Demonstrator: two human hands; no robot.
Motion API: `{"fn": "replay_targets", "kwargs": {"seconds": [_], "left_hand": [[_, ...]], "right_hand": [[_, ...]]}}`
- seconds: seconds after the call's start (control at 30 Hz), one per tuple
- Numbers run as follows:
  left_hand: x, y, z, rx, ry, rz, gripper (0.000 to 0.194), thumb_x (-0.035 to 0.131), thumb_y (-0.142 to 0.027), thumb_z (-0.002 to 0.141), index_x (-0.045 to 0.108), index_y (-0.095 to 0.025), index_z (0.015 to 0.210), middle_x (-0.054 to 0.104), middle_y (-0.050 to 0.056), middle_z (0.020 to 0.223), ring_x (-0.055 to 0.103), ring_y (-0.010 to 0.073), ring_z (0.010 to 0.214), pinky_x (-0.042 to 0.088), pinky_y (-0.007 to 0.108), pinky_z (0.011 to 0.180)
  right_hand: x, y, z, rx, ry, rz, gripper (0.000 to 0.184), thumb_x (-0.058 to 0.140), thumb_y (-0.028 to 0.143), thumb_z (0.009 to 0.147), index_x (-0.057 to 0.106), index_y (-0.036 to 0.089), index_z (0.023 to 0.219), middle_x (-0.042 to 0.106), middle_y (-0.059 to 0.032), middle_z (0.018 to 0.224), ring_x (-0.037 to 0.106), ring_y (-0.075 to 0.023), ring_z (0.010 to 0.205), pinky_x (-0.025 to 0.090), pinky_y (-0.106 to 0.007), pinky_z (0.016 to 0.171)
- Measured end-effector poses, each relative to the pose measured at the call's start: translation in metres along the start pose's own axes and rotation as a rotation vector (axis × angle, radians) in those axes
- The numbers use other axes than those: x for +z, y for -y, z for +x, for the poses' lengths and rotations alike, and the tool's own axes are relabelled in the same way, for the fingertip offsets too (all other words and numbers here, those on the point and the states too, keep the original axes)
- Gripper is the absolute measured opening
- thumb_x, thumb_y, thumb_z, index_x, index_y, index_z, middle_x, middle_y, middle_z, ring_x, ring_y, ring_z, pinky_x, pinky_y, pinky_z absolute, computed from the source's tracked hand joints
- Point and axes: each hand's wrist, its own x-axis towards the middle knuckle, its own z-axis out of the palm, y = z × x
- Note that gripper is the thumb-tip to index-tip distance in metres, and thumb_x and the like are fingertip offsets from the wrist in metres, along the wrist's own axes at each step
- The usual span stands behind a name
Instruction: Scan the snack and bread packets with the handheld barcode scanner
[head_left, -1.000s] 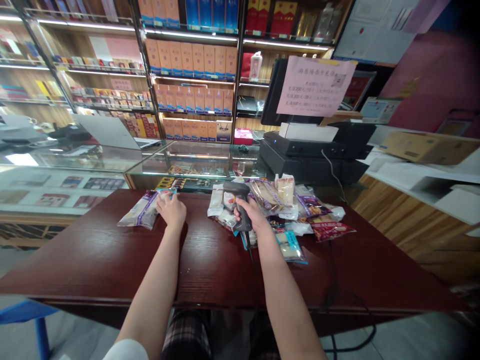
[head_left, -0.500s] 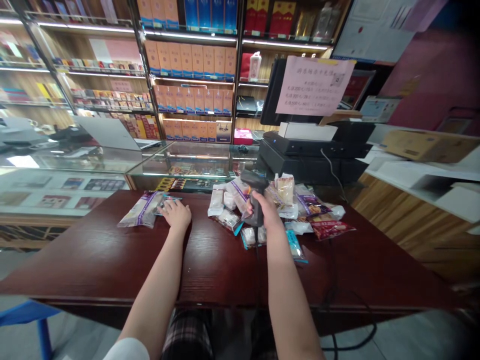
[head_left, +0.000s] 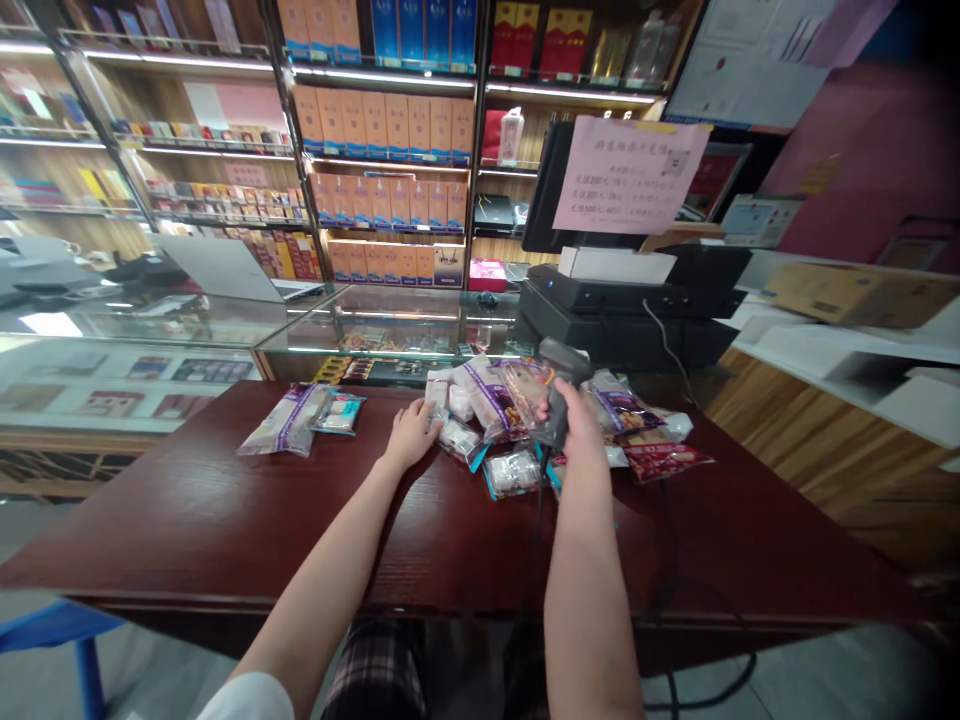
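Note:
My right hand (head_left: 576,420) is wrapped round the grip of a black barcode scanner (head_left: 556,425), held over a pile of packaged snacks, its cord hanging down. My left hand (head_left: 412,436) reaches the pile's left edge, fingers stretched out against a small white snack packet (head_left: 436,388); its fingertips are partly hard to see. Close by lie a clear packet with a blue edge (head_left: 459,438), a purple-striped snack bag (head_left: 491,398) and a packet of white pieces (head_left: 513,473). Apart on the left are another purple-striped bag (head_left: 286,420) and a small blue-and-clear packet (head_left: 340,412).
The dark red wooden table (head_left: 247,530) carries everything. Red snack bags (head_left: 664,460) lie at the pile's right. Behind stand a monitor with a pink paper sign (head_left: 630,175), a glass display counter (head_left: 390,310) and shelves of orange boxes (head_left: 382,205). A blue stool (head_left: 64,630) is at lower left.
My left hand has moved right, from the small packet on the left to the pile's edge, leaving that packet beside the purple-striped bag. My right hand has shifted right with the scanner.

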Motion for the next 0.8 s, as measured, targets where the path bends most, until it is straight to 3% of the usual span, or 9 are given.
{"fn": "replay_targets", "kwargs": {"seconds": [0.1, 0.37, 0.5, 0.67, 0.8], "left_hand": [[0.001, 0.001, 0.002, -0.059, -0.011, 0.005, 0.048, 0.052, -0.038, 0.093, 0.052, -0.016, 0.135, 0.051, 0.018, 0.144, 0.049, 0.0308, 0.132, 0.033, 0.048, 0.112], [0.002, 0.000, 0.002, -0.195, -0.072, 0.072, 0.060, 0.055, -0.055, 0.089, 0.053, -0.010, 0.130, 0.059, 0.021, 0.129, 0.057, 0.0351, 0.120, 0.037, 0.048, 0.105], [0.003, 0.001, 0.001, -0.198, -0.124, 0.143, 0.058, 0.056, -0.052, 0.089, 0.056, -0.008, 0.125, 0.060, 0.022, 0.126, 0.055, 0.0373, 0.120, 0.035, 0.049, 0.106], [0.001, 0.000, 0.004, -0.153, -0.229, 0.093, 0.049, 0.055, -0.041, 0.091, 0.054, -0.008, 0.127, 0.053, 0.025, 0.136, 0.045, 0.0355, 0.133, 0.028, 0.051, 0.113], [-0.004, -0.009, 0.002, -0.003, -0.290, 0.085, 0.046, 0.057, -0.047, 0.090, 0.059, -0.016, 0.123, 0.041, 0.020, 0.150, 0.032, 0.0355, 0.142, 0.020, 0.052, 0.117]], "right_hand": [[0.008, -0.019, 0.009, 0.172, -0.012, -0.018, 0.032, 0.074, 0.040, 0.069, 0.058, 0.019, 0.088, 0.057, 0.0029, 0.052, 0.047, -0.0113, 0.041, 0.038, -0.023, 0.038], [0.017, -0.038, 0.010, 0.210, 0.090, -0.077, 0.031, 0.071, 0.040, 0.071, 0.061, 0.017, 0.089, 0.056, 0.0028, 0.046, 0.049, -0.0119, 0.038, 0.040, -0.023, 0.038], [0.022, -0.040, 0.008, 0.245, 0.112, -0.077, 0.029, 0.071, 0.039, 0.073, 0.060, 0.018, 0.090, 0.055, 0.0036, 0.047, 0.049, -0.0117, 0.039, 0.041, -0.023, 0.039], [0.035, -0.045, 0.003, 0.314, 0.145, -0.059, 0.027, 0.072, 0.036, 0.072, 0.058, 0.018, 0.087, 0.055, 0.0040, 0.048, 0.049, -0.0108, 0.040, 0.042, -0.022, 0.039], [0.043, -0.054, -0.001, 0.318, 0.205, -0.063, 0.026, 0.073, 0.036, 0.072, 0.056, 0.019, 0.083, 0.054, 0.0043, 0.048, 0.050, -0.0116, 0.040, 0.041, -0.023, 0.039]]}}
